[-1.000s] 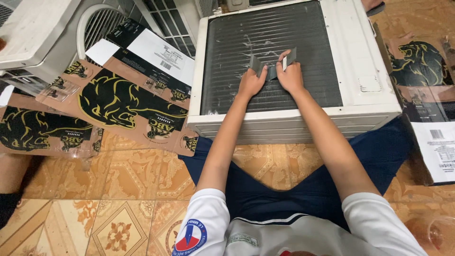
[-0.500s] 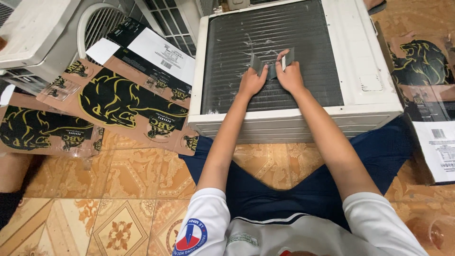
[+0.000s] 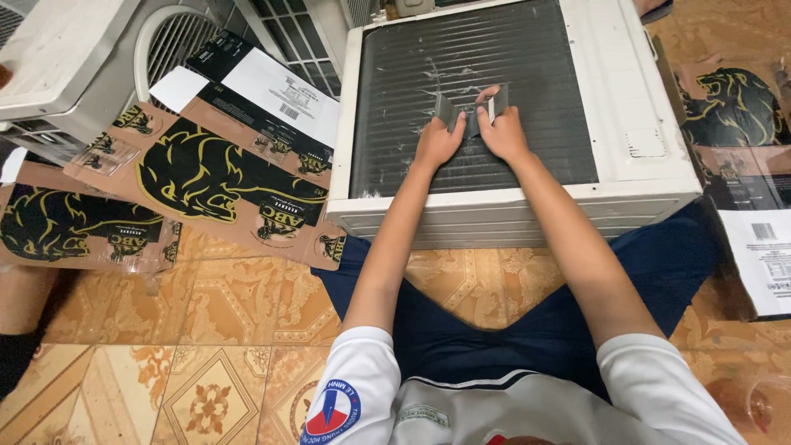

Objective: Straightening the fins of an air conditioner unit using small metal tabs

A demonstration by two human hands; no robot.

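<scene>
A white air-conditioner unit lies flat on the tiled floor with its dark finned coil facing up. Both my hands rest on the coil near its middle. My left hand and my right hand together grip a small grey comb-like tool, pressed against the fins. A thin white piece sticks up from the fingers of my right hand. Bent, whitish scuffed fins show around the tool. I sit on the floor with my legs either side of the unit's near edge.
Flattened cardboard boxes with black and yellow prints lie on the floor to the left, and more cardboard to the right. Another white unit and a round fan grille stand at the far left. Someone's limb shows at the left edge.
My hands and the tool have shifted only slightly on the coil; nothing else has moved.
</scene>
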